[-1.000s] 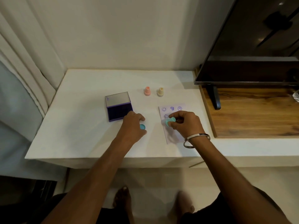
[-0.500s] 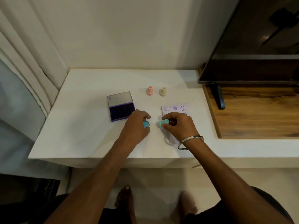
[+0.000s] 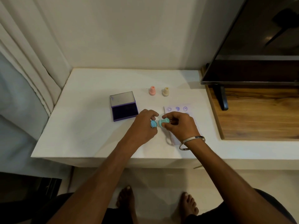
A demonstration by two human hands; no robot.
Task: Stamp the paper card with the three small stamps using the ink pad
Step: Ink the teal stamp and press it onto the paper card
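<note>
**Kid:** What are the hands holding?

**Helper:** The right hand (image 3: 179, 125) pinches the teal stamp (image 3: 163, 122). The left hand (image 3: 146, 126) pinches its blue cap (image 3: 153, 124), just beside.

**Kid:** Where's the paper card (image 3: 178, 109)?

**Helper:** Under the right hand; the ink pad (image 3: 125, 111) sits past the left. I think the cap goes on next: line it up straight, then push gently.

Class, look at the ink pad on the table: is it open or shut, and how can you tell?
Open. The ink pad has its lid tilted back behind the base, and the dark purple inking surface lies bare, facing up.
</note>
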